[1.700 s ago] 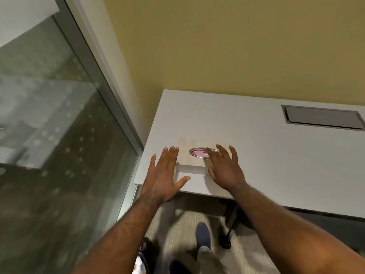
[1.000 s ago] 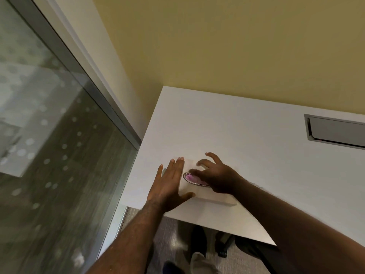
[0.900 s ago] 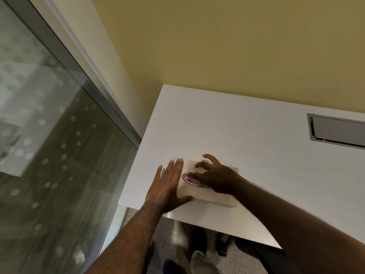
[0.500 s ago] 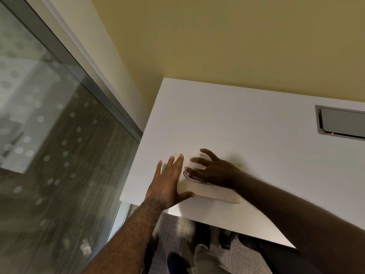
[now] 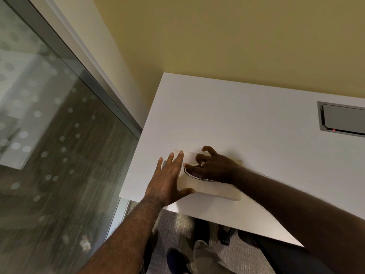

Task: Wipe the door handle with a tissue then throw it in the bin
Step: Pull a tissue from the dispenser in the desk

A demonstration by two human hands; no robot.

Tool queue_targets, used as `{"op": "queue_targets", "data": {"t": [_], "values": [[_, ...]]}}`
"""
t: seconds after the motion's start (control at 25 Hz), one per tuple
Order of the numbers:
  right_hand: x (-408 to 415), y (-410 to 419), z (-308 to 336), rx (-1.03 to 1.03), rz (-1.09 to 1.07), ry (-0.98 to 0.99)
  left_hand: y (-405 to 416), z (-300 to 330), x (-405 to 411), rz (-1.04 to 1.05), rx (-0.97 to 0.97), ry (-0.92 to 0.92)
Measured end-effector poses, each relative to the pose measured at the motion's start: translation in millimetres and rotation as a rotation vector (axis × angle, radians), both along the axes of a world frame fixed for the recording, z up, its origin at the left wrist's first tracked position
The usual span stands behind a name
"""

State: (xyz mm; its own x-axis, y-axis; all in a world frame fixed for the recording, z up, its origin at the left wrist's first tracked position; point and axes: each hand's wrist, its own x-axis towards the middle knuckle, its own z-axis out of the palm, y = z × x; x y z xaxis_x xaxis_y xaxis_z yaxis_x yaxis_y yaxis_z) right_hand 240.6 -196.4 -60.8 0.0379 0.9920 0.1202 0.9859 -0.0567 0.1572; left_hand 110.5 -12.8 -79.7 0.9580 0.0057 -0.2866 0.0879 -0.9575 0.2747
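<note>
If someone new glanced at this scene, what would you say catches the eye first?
Both hands at the near left corner of the white desk: the left hand lies flat against the left end of a pale tissue box, while the right hand curls over its oval opening. A glass wall fills the left side.

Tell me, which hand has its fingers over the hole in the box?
The right hand: its curled fingers cover the oval opening of the tissue box. The left hand lies flat, open, against the box's left end, steadying it.
</note>
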Motion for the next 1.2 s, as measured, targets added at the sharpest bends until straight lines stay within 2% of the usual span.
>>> {"op": "queue_targets", "data": {"t": [0.16, 0.4, 0.64, 1.0, 1.2], "values": [[1, -6, -7, 0.014, 0.017, 0.043, 2, 2, 2, -0.002, -0.019, -0.008], [2, -4, -17, -0.131, -0.028, 0.082, 3, 3, -1, 0.062, -0.126, -0.022], [4, -3, -22, -0.035, -0.007, 0.076, 6, -5, -3, 0.04, -0.089, -0.005], [6, -2, -16, -0.021, 0.051, 0.023, 7, -6, -5, 0.041, -0.084, -0.03], [0, -12, -9, -0.001, 0.013, -0.001, 5, -5, -3, 0.064, -0.099, 0.044]]}}
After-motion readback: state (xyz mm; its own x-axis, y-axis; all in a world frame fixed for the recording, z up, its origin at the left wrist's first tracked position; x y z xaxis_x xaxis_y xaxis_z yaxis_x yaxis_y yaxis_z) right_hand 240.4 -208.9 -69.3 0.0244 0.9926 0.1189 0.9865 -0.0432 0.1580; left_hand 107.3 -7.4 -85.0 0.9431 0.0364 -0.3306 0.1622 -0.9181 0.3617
